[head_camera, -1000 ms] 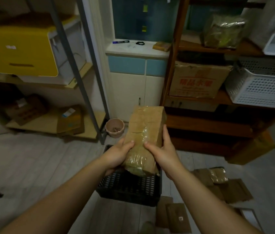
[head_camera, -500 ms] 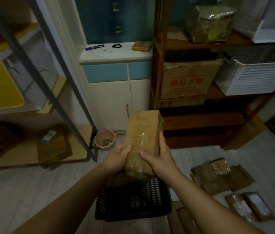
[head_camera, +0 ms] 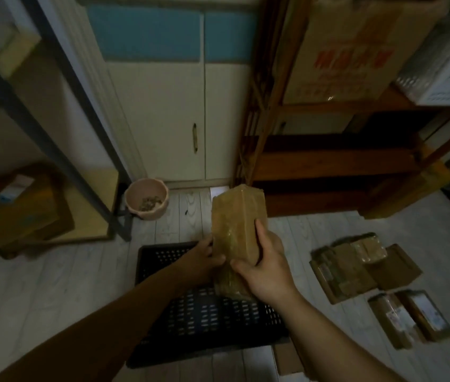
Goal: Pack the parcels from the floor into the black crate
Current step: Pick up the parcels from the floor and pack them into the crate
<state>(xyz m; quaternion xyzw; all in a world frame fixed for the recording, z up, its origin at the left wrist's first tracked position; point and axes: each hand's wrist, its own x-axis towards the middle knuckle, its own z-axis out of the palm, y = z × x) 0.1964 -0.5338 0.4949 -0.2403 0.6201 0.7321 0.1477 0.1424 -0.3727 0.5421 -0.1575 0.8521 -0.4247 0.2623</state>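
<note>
Taped parcel (head_camera: 236, 221) over black crate (head_camera: 163, 260).
Left hand (head_camera: 204, 261) and right hand (head_camera: 266, 267) both clutch it; more parcels (head_camera: 356, 267) on floor right.

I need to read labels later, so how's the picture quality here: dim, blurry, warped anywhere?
Head view: dim and muted throughout; red print on the cardboard box is blurred unreadable; the grey shelf post slants from wide-angle distortion; the held parcel, gripped by the left hand and right hand, looks sharpest.
</note>
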